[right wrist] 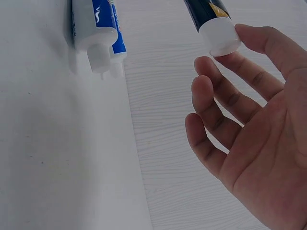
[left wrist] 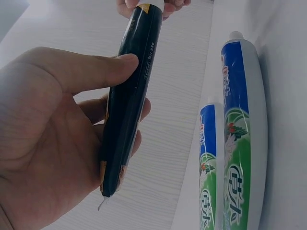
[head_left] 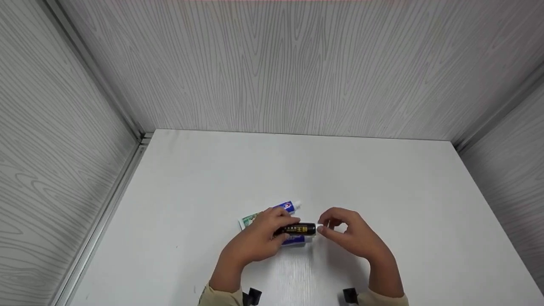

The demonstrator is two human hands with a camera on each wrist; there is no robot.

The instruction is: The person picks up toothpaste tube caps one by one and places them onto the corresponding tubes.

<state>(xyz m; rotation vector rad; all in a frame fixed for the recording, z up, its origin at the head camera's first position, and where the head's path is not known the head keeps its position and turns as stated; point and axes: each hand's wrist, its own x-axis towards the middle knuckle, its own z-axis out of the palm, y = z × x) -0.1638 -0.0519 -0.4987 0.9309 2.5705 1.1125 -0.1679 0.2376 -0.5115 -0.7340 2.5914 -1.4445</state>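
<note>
My left hand [head_left: 263,234] grips a black tube [head_left: 305,229] with yellow lettering, thumb on one side and fingers round the other. Its narrow tail end hangs below the palm in the left wrist view. At the other end is a white cap [right wrist: 219,37], which my right hand [head_left: 352,233] pinches between thumb and index finger. The other right fingers are loosely bent and apart from the tube. Two blue, green and white toothpaste tubes, a nearer one [left wrist: 240,120] and another [left wrist: 207,153], lie beside the held tube, partly hidden by my left hand in the head view.
A white table [head_left: 204,170] spreads round the hands. Wood-grain panels stand at the back [head_left: 272,68], the left [head_left: 55,140] and the right [head_left: 514,170]. Both toothpaste tubes have white caps pointing right in the head view.
</note>
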